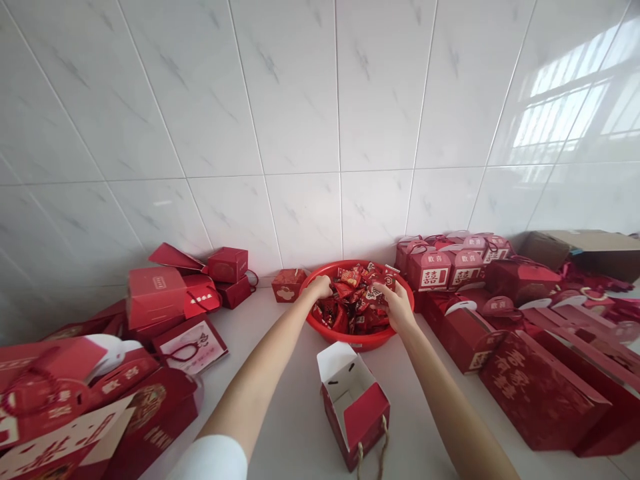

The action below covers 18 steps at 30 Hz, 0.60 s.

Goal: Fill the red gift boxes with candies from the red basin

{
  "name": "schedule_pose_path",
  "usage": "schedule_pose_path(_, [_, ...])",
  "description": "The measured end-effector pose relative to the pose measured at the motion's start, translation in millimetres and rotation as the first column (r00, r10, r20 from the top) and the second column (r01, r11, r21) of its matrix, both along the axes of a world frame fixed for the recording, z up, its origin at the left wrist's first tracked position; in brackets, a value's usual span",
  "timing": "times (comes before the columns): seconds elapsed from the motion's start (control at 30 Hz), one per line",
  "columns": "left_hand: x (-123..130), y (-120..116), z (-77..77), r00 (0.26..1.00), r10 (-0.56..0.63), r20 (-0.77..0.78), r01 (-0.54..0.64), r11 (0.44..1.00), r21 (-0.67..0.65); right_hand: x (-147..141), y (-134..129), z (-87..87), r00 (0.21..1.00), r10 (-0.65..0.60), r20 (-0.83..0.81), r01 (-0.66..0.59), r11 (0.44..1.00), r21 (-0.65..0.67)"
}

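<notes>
A red plastic basin [360, 341] against the wall holds a heap of small red wrapped candies [350, 320]. My left hand [320, 287] reaches over its left rim, fingers curled down at the heap; anything they hold is hidden. On the right side of the basin, my right hand [397, 305] pinches a red candy packet [379, 293] with pale print. Nearer to me, between my forearms, stands a red gift box [365, 413] with its white-lined lid up. I see its pale inside, and a twine handle [384, 440] hangs at its front.
Red boxes and bags [155, 300] lie piled at the left. Several small handled boxes [434, 272] and larger red boxes [540, 387] crowd the right side. A cardboard carton [580, 240] sits far right. One small red box [289, 285] touches the basin's left. Behind is a tiled wall [300, 100].
</notes>
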<state>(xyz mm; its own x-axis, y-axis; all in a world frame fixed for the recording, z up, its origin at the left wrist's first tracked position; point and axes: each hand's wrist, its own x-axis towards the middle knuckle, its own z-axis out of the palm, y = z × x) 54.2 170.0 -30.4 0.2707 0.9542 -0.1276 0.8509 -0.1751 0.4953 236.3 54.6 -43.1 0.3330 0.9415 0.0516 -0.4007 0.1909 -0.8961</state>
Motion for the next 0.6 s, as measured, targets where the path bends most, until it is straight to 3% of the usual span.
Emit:
schedule_pose_path(0.17, [11.8,-5.0,0.2,0.998,0.05,0.043,-0.051,0.999,0.011,-0.9,-2.7,0.9,1.0,0.009,0.011,-0.009,1.0,0.012])
schedule_pose_path(0.33, [9.3,-12.4,9.9,0.964,0.063,0.257,-0.078,0.996,0.048,-0.3,-4.7,1.2,1.0,0.01,0.021,-0.011,0.999,0.031])
schedule_pose_path(0.6, [-17.1,-49.3,31.8,0.74,-0.067,0.669,-0.021,0.992,0.121,0.6,-2.7,1.1,0.999,0.035,0.014,-0.035,0.999,0.017])
